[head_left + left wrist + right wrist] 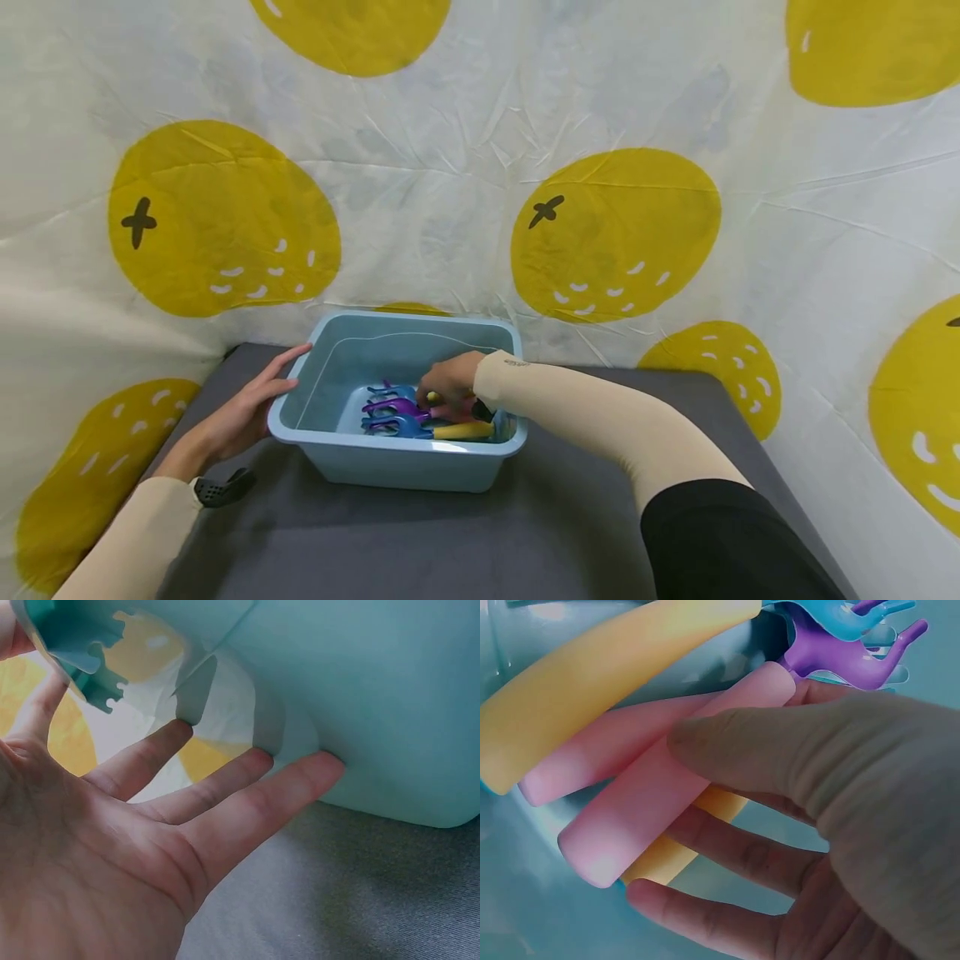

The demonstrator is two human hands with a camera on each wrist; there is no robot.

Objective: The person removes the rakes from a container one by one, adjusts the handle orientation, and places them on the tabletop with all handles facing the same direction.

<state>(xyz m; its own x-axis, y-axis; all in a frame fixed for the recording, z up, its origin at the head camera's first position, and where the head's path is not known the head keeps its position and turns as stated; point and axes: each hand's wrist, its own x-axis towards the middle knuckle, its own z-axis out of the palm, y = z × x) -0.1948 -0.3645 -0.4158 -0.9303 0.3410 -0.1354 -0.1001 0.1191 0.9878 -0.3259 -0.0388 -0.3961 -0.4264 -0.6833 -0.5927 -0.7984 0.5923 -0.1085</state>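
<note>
Tools (406,426) are lying inside the basin (390,467); I am watching the right hand (452,379) pinching one by its pink handle (649,802) while the left hand (246,408) is resting straight fingers (251,801) against the basin's outside.

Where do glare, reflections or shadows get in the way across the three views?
Head view: a bright glint on the near rim of the tub, with shadow darkening the table just in front; left wrist view: the glossy tub side shows dark reflections of the left hand; right wrist view: a pale highlight on the front pink handle, gripped by the right hand.
</note>
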